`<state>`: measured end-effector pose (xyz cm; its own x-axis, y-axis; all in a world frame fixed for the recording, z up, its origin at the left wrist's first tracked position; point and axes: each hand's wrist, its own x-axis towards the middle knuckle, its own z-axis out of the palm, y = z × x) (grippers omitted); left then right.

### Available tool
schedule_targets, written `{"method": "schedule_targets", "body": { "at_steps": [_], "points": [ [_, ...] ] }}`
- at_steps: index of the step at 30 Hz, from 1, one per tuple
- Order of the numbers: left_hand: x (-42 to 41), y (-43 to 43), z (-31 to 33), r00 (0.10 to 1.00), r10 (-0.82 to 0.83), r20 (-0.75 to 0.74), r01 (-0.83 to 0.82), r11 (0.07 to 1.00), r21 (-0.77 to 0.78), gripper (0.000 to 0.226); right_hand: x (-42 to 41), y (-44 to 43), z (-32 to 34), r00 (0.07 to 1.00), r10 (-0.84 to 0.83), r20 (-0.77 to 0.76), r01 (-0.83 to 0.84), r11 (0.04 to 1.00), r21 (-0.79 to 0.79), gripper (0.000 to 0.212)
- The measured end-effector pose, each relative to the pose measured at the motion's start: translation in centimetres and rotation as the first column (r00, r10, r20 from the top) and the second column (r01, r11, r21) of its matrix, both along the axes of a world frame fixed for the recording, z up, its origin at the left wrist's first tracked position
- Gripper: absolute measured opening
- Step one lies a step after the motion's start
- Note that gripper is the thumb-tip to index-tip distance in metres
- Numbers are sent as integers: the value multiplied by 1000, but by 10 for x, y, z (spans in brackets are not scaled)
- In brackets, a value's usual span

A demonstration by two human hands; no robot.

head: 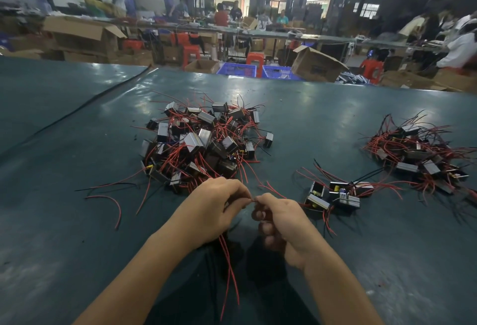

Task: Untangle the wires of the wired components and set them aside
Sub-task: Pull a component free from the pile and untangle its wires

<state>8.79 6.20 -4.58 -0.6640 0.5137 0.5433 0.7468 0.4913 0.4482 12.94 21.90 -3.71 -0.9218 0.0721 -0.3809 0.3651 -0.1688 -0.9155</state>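
Hands meet fingertip to fingertip, left hand (pixel 214 205) and right hand (pixel 281 218) each pinching red wires (pixel 229 268); the tangled pile (pixel 204 141) lies just beyond.

- My left hand (pixel 214 208) holds centre frame, back turned up, wrist slightly bent, fingers curled down and in.
- My right hand (pixel 281 218) sits just beside it, thumb side up, knuckles facing the left hand, lower fingers folded toward the palm and somewhat blurred.
- Thumb and forefinger tips of both hands come together, nearly touching, each pinching the red wires (pixel 229 273); strands trail from under the left palm.
- My left forearm (pixel 134 280) enters bare from the lower left, my right forearm (pixel 340 283) from the lower right, the two closing into a V at the hands.
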Motion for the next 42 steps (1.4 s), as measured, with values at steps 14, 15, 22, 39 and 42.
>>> {"method": "schedule_targets", "body": {
  "at_steps": [14, 15, 22, 39, 42],
  "points": [
    [-4, -4, 4, 974, -87, 211, 62, 990, 125, 4, -5, 27, -14, 663, 370, -650, 279, 684, 674, 16],
    [-3, -3, 4, 972, -93, 215, 71, 991, 110, 5, -5, 28, -14, 678, 349, -647, 275, 695, 664, 15],
    [2, 2, 1, 994, -50, 102, 47, 999, 24, 9, -3, 16, -4, 998, 37, -52, -28, 987, 156, 28],
    [-5, -2, -3, 997, 14, 73, -17, 999, 43, 6, -1, 9, -11, 885, 215, -412, 69, 816, 574, 19],
    [-3, -1, -4, 999, 27, 30, -27, 1000, 1, 8, 0, 5, -9, 953, 180, -245, -69, 912, 403, 27]
  ]
}}
